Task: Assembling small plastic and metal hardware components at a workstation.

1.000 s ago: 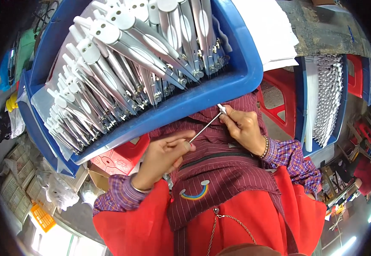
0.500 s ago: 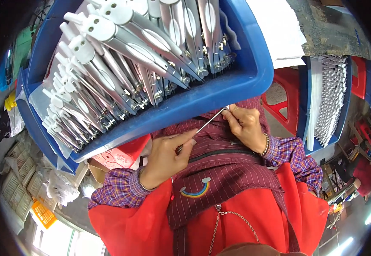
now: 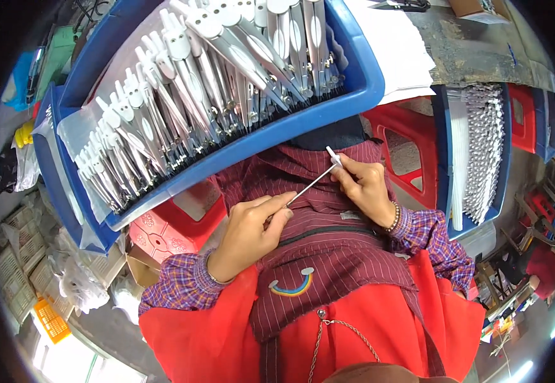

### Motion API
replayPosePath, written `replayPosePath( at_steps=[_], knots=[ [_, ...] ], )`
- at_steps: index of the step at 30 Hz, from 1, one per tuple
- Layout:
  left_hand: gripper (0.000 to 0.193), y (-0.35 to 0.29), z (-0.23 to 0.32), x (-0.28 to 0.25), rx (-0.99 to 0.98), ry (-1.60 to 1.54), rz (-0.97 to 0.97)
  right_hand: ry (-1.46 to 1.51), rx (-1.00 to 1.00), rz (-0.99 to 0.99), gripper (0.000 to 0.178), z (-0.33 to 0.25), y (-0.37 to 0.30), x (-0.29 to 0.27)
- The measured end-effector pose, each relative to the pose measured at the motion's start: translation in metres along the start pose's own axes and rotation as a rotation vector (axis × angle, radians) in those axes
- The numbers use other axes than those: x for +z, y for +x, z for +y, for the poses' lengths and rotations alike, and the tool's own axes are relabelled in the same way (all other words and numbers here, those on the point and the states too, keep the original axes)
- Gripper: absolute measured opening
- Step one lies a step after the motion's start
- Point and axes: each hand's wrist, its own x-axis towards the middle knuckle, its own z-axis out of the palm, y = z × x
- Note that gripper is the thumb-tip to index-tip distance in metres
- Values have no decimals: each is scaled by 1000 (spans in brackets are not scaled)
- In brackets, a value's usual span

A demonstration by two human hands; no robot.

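My left hand (image 3: 251, 231) is closed round the handle of a slim screwdriver, mostly hidden in the palm. Its thin metal shaft (image 3: 309, 187) points up to the right. The tip meets a small pale grey plastic piece with a peg (image 3: 332, 155), pinched between thumb and fingers of my right hand (image 3: 363, 184). Both hands are above my striped maroon apron (image 3: 309, 220). Just beyond them a blue plastic bin (image 3: 245, 152) holds rows of silver-grey drawing compasses (image 3: 191, 89), heads up and leaning left.
A red stool (image 3: 427, 131) stands at the right, beside another blue bin (image 3: 442, 159) packed with pale parts. White paper (image 3: 392, 51) lies right of the near bin, by a worn worktable (image 3: 475, 54). Another red stool (image 3: 162, 230) shows under the bin's left side. A person (image 3: 543, 268) is far right.
The view has shifted, so the bin appears higher and more of my lap shows. The pale piece's peg now shows clearly above my right fingers. Both hands keep their grips.
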Motion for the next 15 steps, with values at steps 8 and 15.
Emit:
replayPosePath(
  at_steps=[8,15],
  knots=[
    [26,-3,0,3,-21,-77,31,22,-42,-15,15,2,0,-2],
    [24,0,-8,7,14,-96,52,-5,-51,-23,14,2,-1,-3]
  ],
)
